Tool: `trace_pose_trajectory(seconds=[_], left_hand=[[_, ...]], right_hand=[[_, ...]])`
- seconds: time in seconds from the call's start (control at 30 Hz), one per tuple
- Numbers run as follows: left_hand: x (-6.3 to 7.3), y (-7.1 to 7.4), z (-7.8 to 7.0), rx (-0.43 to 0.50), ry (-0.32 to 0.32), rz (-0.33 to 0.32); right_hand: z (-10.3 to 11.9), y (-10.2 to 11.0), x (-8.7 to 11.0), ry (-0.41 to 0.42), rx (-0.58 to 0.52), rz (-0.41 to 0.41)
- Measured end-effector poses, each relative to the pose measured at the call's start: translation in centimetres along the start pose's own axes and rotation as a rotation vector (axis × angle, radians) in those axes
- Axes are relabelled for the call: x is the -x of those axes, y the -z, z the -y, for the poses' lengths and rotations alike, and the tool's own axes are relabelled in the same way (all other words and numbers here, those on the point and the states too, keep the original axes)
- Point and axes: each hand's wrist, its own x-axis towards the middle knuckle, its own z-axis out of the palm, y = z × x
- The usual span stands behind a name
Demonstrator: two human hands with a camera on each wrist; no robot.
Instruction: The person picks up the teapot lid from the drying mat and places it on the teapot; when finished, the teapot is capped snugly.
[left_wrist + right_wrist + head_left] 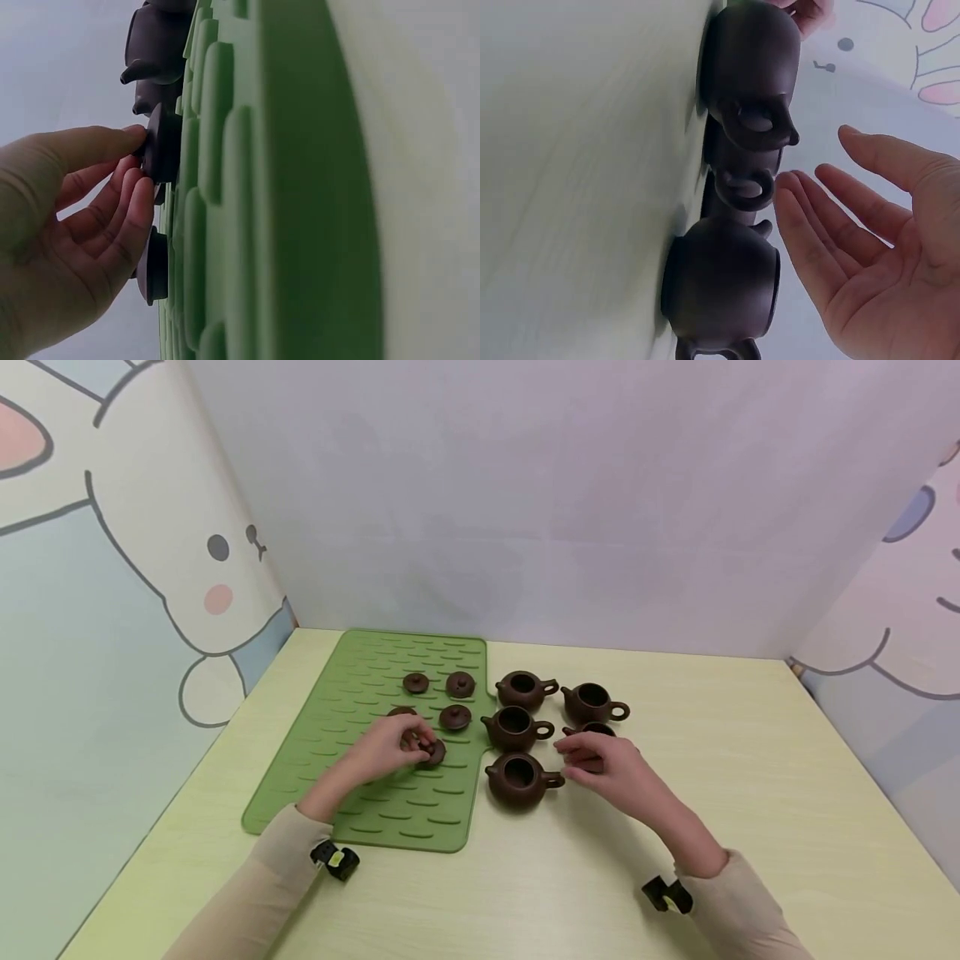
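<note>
My left hand (pixel 386 749) pinches the knob of a small dark brown teapot lid (pixel 435 757) low over the green mat (pixel 352 818). In the left wrist view, thumb and fingers meet at the knob, and the lid (pixel 161 146) stands close against the ridged surface. Behind that hand, another lid (pixel 402 711) is partly hidden. My right hand (pixel 618 775) hovers with relaxed fingers and nothing in them, near the handle of the front lidless teapot (pixel 516 789). It partly covers another teapot (pixel 597 727). In the right wrist view, the fingers spread beside the teapots' handles.
Three more lids, among them a back lid (pixel 416 683) and a right-hand lid (pixel 455 718), lie on the mat. Three other open teapots, including a middle teapot (pixel 513 731) and a back-right teapot (pixel 592 702), stand close together right of the mat. A wall (pixel 525 527) rises behind the table.
</note>
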Motion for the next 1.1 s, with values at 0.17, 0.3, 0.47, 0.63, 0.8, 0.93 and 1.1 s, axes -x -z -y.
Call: trace_pose_trajectory(seconds=[0.17,0.3,0.47,0.63,0.8,0.93,1.1], left_hand=[[-0.1,-0.1,-0.1,-0.018,-0.011,-0.003],[-0.1,-0.2,-0.3,-0.030,-0.004,-0.007],[-0.1,-0.2,-0.3,-0.026,0.001,-0.008],[-0.1,-0.2,-0.4,-0.012,0.002,-0.007],[-0.2,-0.1,-0.6,0.004,0.009,-0.005],[-0.3,-0.1,-0.8,0.019,0.014,-0.004],[-0.3,-0.1,-1.1,0.025,-0.004,-0.004]], right_hand=[[-0.2,-0.4,-0.1,-0.045,-0.035,0.053],[-0.6,-0.6,-0.2,-0.046,-0.031,0.066],[-1.1,-0.6,-0.2,-0.040,-0.037,0.084],[-1.5,-0.8,-0.1,-0.060,-0.062,0.104],[-1.8,-0.8,-0.2,-0.063,-0.080,0.124],[-2.1,-0.9,-0.3,-0.059,-0.069,0.125],[-2.3,-1.1,-0.3,-0.057,-0.042,0.124]])
